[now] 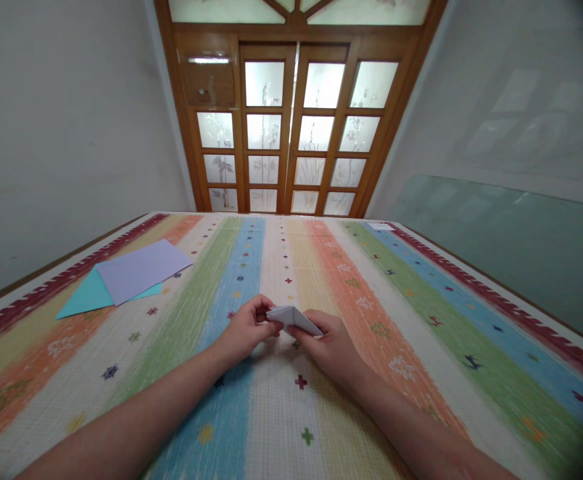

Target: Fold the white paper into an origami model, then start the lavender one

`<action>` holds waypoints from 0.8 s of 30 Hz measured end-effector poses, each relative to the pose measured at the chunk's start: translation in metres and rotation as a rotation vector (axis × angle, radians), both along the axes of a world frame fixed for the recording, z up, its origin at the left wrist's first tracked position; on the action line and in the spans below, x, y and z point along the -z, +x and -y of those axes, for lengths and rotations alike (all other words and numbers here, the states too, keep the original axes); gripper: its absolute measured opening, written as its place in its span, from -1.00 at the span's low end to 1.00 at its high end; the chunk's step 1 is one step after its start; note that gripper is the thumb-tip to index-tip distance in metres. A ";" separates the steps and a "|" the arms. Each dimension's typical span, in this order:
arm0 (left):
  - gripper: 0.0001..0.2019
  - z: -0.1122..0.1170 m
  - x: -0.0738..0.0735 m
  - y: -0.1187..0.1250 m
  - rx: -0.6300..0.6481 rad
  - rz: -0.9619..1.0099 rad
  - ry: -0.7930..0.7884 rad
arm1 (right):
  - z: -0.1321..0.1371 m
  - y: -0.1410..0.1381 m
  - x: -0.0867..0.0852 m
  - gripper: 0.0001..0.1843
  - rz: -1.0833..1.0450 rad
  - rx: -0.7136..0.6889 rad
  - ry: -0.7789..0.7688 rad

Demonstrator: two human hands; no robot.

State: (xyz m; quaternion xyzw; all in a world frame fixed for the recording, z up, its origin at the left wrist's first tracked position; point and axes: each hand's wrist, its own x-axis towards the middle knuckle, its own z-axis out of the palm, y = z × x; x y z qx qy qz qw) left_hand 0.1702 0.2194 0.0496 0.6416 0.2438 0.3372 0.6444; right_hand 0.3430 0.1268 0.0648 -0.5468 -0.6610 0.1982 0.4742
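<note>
A small piece of folded white paper point(291, 317) is held just above the striped tablecloth, with a crease showing across its face. My left hand point(249, 331) pinches its left end between thumb and fingers. At the right end, my right hand point(332, 345) grips the paper, thumb on the near side and fingers behind. Parts of the fingers of both hands are hidden behind the paper.
A lilac sheet point(144, 267) lies partly over a turquoise sheet point(84, 297) at the left. The striped cloth point(181, 413) covers the table. A small white piece point(380, 227) lies at the far right edge. Wooden glazed doors point(291, 120) stand beyond.
</note>
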 end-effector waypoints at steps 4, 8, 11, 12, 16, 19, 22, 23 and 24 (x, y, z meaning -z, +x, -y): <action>-0.45 0.002 -0.007 -0.007 -0.254 -0.179 0.618 | 0.003 0.009 -0.001 -0.88 0.281 0.026 0.131; -0.79 0.007 -0.016 -0.016 -0.227 -0.384 1.118 | 0.004 0.011 0.001 -0.84 0.583 0.056 0.207; -0.79 0.008 -0.015 -0.016 -0.055 -0.561 1.183 | 0.002 0.008 0.004 -0.90 0.761 0.028 0.150; -0.78 0.007 -0.014 -0.015 -0.014 -0.620 1.179 | 0.002 0.007 0.005 -0.89 0.799 0.000 0.125; -0.76 0.003 -0.015 -0.016 0.068 -0.786 1.166 | 0.001 0.007 0.002 -0.82 0.829 -0.138 0.041; -0.77 0.001 -0.025 -0.025 0.188 -0.803 1.204 | 0.003 0.011 -0.003 -0.79 0.774 -0.214 -0.004; -0.83 0.003 -0.035 -0.033 0.260 -0.763 1.238 | 0.005 0.016 -0.008 -0.80 0.722 -0.265 -0.043; -0.85 0.004 -0.038 -0.034 0.266 -0.756 1.240 | 0.005 0.016 -0.010 -0.81 0.708 -0.279 -0.054; -0.85 0.006 -0.039 -0.035 0.266 -0.757 1.236 | 0.005 0.017 -0.011 -0.80 0.693 -0.293 -0.065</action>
